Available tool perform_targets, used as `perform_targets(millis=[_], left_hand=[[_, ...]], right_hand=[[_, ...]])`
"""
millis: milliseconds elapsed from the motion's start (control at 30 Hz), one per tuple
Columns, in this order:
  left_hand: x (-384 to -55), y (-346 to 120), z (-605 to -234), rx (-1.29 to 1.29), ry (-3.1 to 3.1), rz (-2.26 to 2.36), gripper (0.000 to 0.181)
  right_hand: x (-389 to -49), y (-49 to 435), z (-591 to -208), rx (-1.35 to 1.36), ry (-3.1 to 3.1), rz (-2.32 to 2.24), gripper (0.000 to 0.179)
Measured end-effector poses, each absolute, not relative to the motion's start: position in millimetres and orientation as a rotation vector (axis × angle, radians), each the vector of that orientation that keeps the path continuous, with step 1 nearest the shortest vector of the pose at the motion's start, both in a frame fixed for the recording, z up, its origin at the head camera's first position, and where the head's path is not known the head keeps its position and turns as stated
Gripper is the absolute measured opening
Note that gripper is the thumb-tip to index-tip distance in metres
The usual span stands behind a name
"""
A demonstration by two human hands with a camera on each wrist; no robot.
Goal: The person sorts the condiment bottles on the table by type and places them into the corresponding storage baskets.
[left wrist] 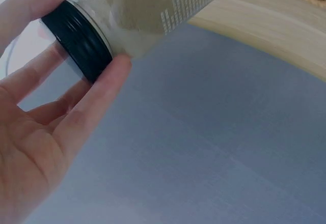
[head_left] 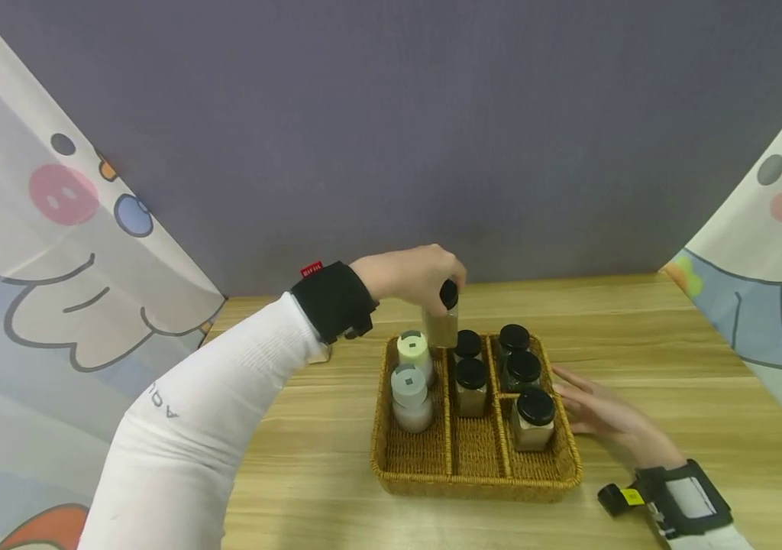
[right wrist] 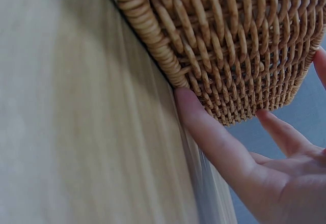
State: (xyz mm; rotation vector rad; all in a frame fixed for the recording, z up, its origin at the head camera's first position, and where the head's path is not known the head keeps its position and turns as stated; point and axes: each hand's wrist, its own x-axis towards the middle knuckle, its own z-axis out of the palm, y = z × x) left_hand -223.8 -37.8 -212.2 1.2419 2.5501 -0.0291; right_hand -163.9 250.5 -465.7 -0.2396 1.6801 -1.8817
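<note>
My left hand (head_left: 420, 276) grips a clear spice jar (head_left: 442, 327) by its black lid (left wrist: 76, 40), thumb on one side and fingers on the other. Pale brown powder fills the jar, which hangs upright above the back of the wicker basket (head_left: 476, 484). At the basket's right side is my right hand (head_left: 607, 418). Its extended fingers (right wrist: 216, 142) touch the woven outer wall (right wrist: 229, 46) low down, close to the table, in the right wrist view.
In the basket's left compartment stand two white bottles, one with a pale green cap (head_left: 412, 345), one with a grey-white cap (head_left: 408, 382). Several black-lidded jars (head_left: 471, 374) fill parts of the middle and right compartments. A grey-purple panel (head_left: 391, 137) rises behind the wooden table (head_left: 308, 473).
</note>
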Motion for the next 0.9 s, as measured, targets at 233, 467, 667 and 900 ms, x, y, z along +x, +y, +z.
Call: perform_targets(millis=[233,467,667,900], left_hand=[[-209,-31,-214,1.32,2.495,-0.017,0.018],[-197,-28,-218,1.338,2.474,-0.016,0.022],[-186,-24,-222,1.344,2.466,-0.034,0.032],[-174,-20,-229,1.386,2.427,-0.028,0.028]], right_hand=[[-163,250,-465,-0.221,1.685,-1.875,0.071],[-163,250,-465,-0.234,1.665,-1.88,0.071],[-162,249,-464,-0.213,1.655,-1.886,0.07],[-161,249,-465,-0.215,1.671,-1.89,0.07]])
